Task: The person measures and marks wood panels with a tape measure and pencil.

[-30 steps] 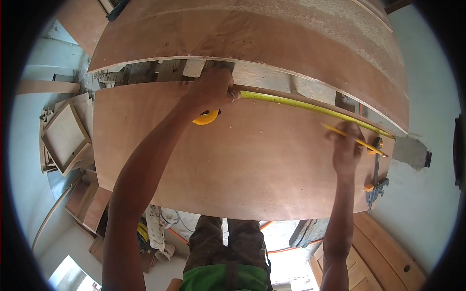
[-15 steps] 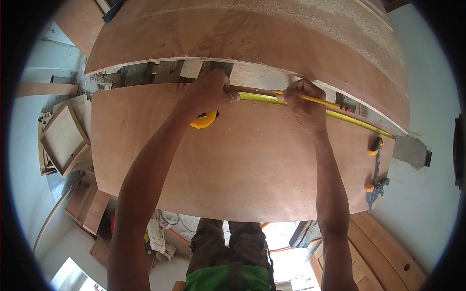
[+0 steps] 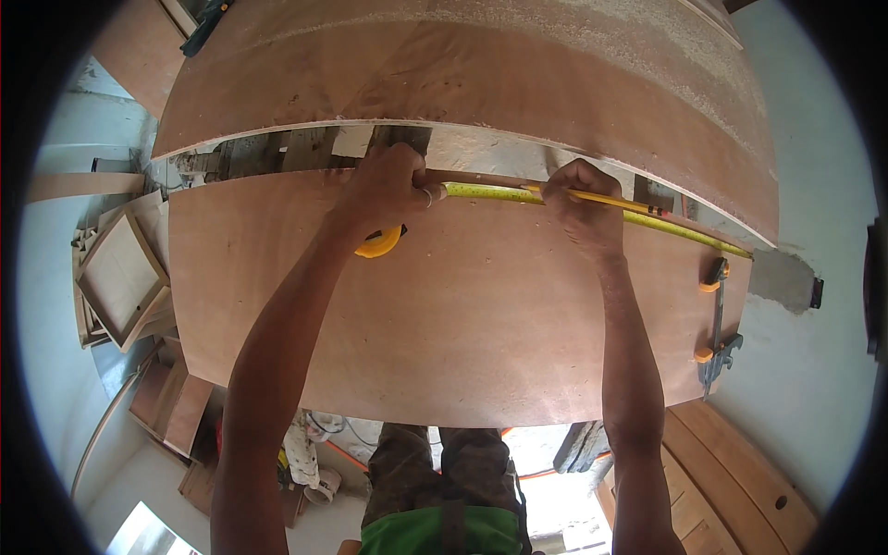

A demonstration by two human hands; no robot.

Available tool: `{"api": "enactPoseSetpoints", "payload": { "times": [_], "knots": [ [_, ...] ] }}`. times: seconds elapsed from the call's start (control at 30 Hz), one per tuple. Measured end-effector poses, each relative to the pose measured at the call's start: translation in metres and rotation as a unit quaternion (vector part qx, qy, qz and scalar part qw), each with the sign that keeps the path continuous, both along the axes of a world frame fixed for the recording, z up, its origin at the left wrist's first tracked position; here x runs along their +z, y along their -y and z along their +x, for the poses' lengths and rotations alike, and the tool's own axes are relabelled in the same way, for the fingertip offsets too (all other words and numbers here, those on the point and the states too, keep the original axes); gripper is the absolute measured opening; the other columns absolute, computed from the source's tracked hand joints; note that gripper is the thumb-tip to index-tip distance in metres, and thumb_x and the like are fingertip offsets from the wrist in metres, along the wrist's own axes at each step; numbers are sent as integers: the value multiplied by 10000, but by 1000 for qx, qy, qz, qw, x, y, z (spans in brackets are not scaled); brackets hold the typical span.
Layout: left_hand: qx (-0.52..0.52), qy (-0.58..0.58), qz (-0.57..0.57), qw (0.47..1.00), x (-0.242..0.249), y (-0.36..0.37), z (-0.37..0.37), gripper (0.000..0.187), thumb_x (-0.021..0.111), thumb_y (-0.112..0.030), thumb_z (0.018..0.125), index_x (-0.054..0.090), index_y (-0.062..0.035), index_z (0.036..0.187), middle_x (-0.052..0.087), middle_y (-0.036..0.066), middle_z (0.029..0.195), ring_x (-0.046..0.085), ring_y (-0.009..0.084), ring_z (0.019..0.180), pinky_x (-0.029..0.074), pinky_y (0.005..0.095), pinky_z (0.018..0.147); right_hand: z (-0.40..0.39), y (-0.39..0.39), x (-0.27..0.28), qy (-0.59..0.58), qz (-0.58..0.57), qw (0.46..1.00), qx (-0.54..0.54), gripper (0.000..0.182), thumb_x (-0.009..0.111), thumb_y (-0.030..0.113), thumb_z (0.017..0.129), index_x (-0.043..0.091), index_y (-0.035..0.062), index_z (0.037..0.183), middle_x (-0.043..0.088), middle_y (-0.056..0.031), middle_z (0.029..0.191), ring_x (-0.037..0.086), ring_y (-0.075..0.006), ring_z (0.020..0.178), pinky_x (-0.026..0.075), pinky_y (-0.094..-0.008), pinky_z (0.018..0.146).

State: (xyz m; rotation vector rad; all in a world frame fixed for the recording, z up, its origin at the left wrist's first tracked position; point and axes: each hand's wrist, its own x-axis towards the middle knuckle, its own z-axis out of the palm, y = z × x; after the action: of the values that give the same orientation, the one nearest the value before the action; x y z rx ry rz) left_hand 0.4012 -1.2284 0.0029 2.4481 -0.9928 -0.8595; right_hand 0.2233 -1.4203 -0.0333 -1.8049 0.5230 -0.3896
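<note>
**Tape and pencil at the far edge of a plywood sheet**

The left hand presses down on a yellow tape measure near the far edge of the plywood sheet, fingers curled together over the case, whose body shows just below the palm. The tape's yellow blade runs from that hand to the right along the sheet's far edge, reaching toward the corner. The right hand rests on the blade partway along, its fingers pinching a yellow pencil; the tip seems to touch the wood beside the blade, though the hand hides it. A clamp with orange pads grips the sheet's right edge. A second, larger board lies beyond a narrow gap.
</note>
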Motion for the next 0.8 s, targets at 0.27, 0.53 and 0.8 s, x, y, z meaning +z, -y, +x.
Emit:
{"api": "enactPoseSetpoints", "payload": {
  "times": [0.27,0.53,0.8],
  "knots": [
    [13,-3,-11,1000,-1,0,-1,287,759,-244,741,629,4,678,593,90,605,545,153,552,427,322,545,0,-2,-1,-9,-8,1000,0,93,660,51,773,578,21,740,600,-2,627,479,-36,558,401,-222,534],
    [22,-11,-1,1000,-3,0,1,281,759,-237,730,618,0,682,624,128,676,603,225,663,460,382,611,0,-2,1,-3,1,1000,4,86,663,56,784,591,18,757,603,-5,637,497,-37,578,404,-220,533],
    [15,-13,-5,1000,-2,1,1,288,763,-232,723,612,7,668,614,122,656,598,220,628,455,372,595,0,0,4,-19,-12,999,22,91,664,59,791,593,16,752,606,-5,643,505,-38,581,409,-212,539]
  ]
}}
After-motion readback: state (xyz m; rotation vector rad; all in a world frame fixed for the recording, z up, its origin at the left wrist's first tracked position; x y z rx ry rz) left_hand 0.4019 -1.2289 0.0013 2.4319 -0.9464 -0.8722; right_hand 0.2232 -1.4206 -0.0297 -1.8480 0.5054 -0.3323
